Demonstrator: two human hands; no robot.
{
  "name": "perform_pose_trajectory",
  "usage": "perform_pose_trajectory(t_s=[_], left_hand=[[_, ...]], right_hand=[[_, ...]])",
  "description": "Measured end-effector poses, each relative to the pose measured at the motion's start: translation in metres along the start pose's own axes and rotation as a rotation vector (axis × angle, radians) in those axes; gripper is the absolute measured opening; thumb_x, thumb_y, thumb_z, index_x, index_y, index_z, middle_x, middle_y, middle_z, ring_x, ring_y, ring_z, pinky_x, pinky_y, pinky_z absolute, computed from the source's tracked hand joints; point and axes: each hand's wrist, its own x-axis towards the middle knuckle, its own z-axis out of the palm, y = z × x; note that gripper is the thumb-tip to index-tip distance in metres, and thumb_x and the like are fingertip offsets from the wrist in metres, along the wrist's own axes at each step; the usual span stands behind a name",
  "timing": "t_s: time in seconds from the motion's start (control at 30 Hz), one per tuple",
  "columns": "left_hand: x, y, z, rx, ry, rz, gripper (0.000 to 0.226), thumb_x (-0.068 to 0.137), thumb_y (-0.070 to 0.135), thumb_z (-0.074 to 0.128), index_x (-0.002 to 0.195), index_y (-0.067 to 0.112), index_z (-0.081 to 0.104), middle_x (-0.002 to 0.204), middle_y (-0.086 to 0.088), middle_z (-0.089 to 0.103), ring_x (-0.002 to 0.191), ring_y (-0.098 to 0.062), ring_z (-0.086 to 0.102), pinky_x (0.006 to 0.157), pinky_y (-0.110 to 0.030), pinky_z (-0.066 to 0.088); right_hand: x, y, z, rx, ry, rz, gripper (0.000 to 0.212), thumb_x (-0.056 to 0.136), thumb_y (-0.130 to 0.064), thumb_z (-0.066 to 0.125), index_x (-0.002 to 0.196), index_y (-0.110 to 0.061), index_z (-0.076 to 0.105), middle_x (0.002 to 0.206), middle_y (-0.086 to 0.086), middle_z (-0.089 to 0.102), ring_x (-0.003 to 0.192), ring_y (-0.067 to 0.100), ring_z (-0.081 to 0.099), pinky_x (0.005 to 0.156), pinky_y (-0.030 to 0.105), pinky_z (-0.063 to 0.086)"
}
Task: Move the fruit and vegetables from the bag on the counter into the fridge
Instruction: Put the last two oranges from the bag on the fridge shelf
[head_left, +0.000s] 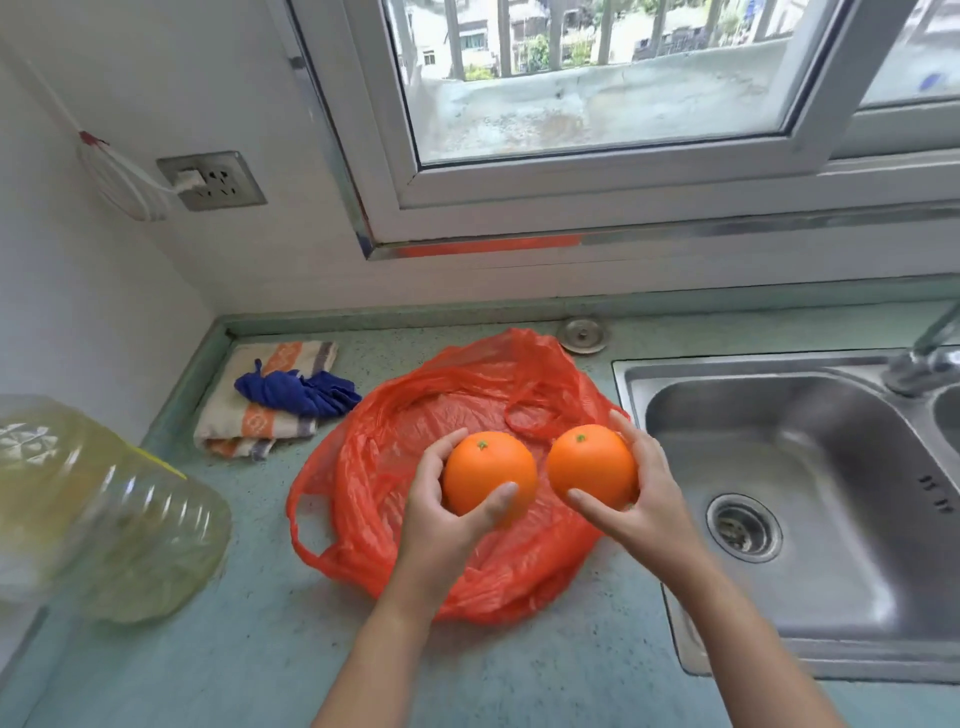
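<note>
cut off at the left edge and blurred: 1 clear jug (104, 509) holding yellowish liquid. cut off at the right edge: 1 faucet (924, 358) by the steel sink (779, 519). at centre frame, left orange (488, 470) gripped by the left hand (441, 519), fingers and thumb curled round it; right orange (589, 462) gripped likewise by the right hand (644, 499). both fruits, 2 in all, over 1 flattened red plastic bag (384, 467) on the counter (249, 654), its inside partly hidden behind them.
</note>
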Motion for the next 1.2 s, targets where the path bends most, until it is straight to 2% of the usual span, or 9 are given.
perform_pose_trajectory(t_s=[0.07,0.13,0.23,0.3,0.47,0.7,0.87,1.03,1.2], left_hand=[[-0.006,0.007,0.013,-0.032,-0.047,0.02,0.069,0.049,0.05,0.076,0.112,0.039,0.051,0.118,0.006,0.054,0.095,-0.006,0.062,0.078,-0.029,0.055],[-0.012,0.013,0.023,-0.058,-0.105,0.041,0.068,0.049,0.049,0.077,0.111,0.041,0.052,0.118,0.005,0.055,0.096,-0.009,0.062,0.079,-0.034,0.055],[-0.017,0.02,0.034,-0.068,-0.207,0.091,0.065,0.049,0.049,0.078,0.11,0.046,0.054,0.12,0.002,0.055,0.1,-0.012,0.061,0.083,-0.038,0.054],[-0.02,0.026,0.036,-0.073,-0.283,0.123,0.065,0.05,0.049,0.078,0.11,0.045,0.054,0.12,0.003,0.055,0.101,-0.011,0.061,0.084,-0.038,0.054],[-0.027,0.027,0.029,-0.033,-0.444,0.175,0.067,0.049,0.052,0.076,0.111,0.044,0.052,0.116,0.014,0.053,0.096,-0.005,0.06,0.08,-0.031,0.054],[-0.068,0.022,0.041,-0.051,-0.705,0.166,0.062,0.052,0.042,0.078,0.108,0.039,0.051,0.109,0.016,0.052,0.083,0.007,0.059,0.062,-0.014,0.05],[-0.12,0.042,0.081,-0.075,-0.927,0.214,0.053,0.055,0.032,0.076,0.102,0.04,0.052,0.103,0.018,0.054,0.076,0.009,0.059,0.059,-0.012,0.049],[-0.202,0.059,0.133,-0.078,-1.12,0.262,0.061,0.043,0.048,0.075,0.101,0.044,0.054,0.097,0.024,0.06,0.082,0.003,0.062,0.068,-0.018,0.051],[-0.297,0.07,0.192,-0.098,-1.276,0.29,0.063,0.043,0.052,0.073,0.103,0.045,0.054,0.105,0.018,0.058,0.084,0.005,0.061,0.064,-0.013,0.049]], right_hand=[[-0.017,-0.005,-0.02,0.014,0.044,0.005,0.083,0.067,-0.023,0.081,0.128,-0.041,0.028,0.117,-0.024,0.033,0.105,-0.015,0.044,0.08,0.003,0.039],[-0.034,-0.011,-0.037,0.022,0.099,0.017,0.081,0.069,-0.015,0.079,0.125,-0.044,0.029,0.117,-0.017,0.035,0.099,-0.019,0.046,0.074,0.002,0.041],[-0.06,-0.023,-0.056,-0.014,0.206,0.046,0.079,0.068,-0.019,0.08,0.126,-0.042,0.031,0.122,-0.006,0.036,0.101,-0.004,0.05,0.072,0.005,0.044],[-0.079,-0.034,-0.06,-0.023,0.29,0.053,0.076,0.062,-0.033,0.08,0.12,-0.048,0.032,0.123,-0.006,0.038,0.103,0.002,0.051,0.07,0.008,0.046],[-0.132,-0.05,-0.045,0.009,0.487,0.127,0.069,0.054,-0.042,0.073,0.111,-0.051,0.036,0.12,-0.014,0.039,0.099,0.002,0.053,0.066,0.008,0.047],[-0.215,-0.053,-0.028,0.0,0.753,0.233,0.068,0.049,-0.051,0.074,0.107,-0.051,0.04,0.121,-0.008,0.046,0.101,0.005,0.055,0.066,0.005,0.045],[-0.284,-0.058,-0.045,-0.049,1.007,0.24,0.067,0.046,-0.057,0.07,0.106,-0.055,0.039,0.122,-0.015,0.045,0.104,0.003,0.053,0.07,0.011,0.047],[-0.371,-0.06,-0.082,-0.089,1.233,0.256,0.072,0.045,-0.056,0.069,0.11,-0.05,0.037,0.125,-0.008,0.046,0.104,0.003,0.053,0.073,0.009,0.045],[-0.463,-0.059,-0.122,-0.164,1.386,0.295,0.072,0.045,-0.056,0.067,0.11,-0.051,0.037,0.123,-0.012,0.047,0.106,0.005,0.053,0.074,0.004,0.042]])
